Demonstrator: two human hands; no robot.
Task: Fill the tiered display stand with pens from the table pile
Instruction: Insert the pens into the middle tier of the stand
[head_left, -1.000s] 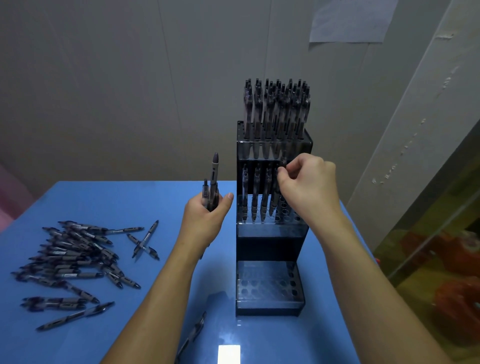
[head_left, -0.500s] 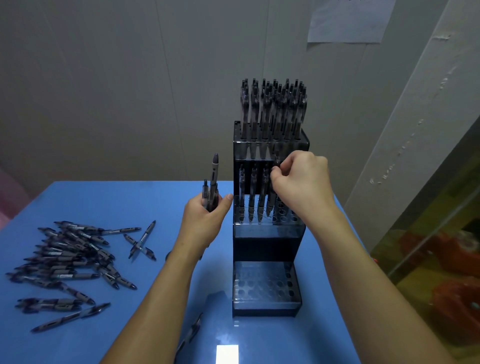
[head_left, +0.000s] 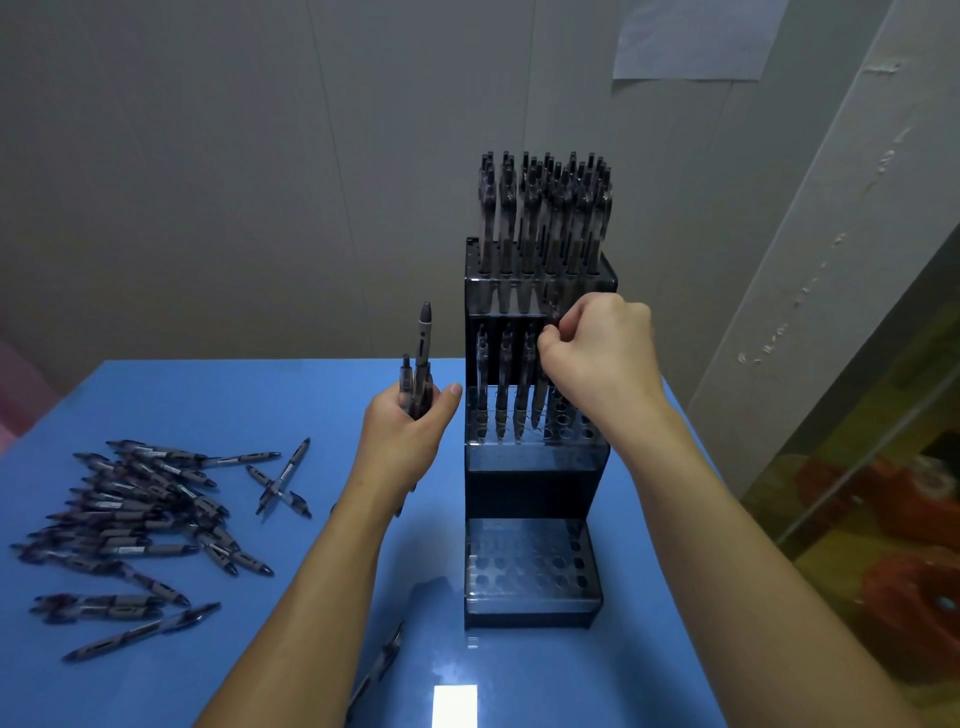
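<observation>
Three tiers step down the front of a black display stand (head_left: 535, 483) that stands on a blue table (head_left: 260, 395) set against a plain grey wall (head_left: 208, 156), where a sheet of paper (head_left: 691, 36) hangs above. The top tier is packed with upright pens (head_left: 545, 208), the middle tier holds a few at its left side, and the bottom tier shows only open holes. A loose pile of pens (head_left: 135, 514) lies on the table's left, well apart from the stand, and one stray pen (head_left: 379, 670) lies near the front edge. The left hand (head_left: 405, 436), just left of the stand, grips a small bunch of pens (head_left: 418, 374) upright. The right hand (head_left: 597, 358), fingers curled, pinches the top of a pen (head_left: 541, 400) standing in the middle tier.
</observation>
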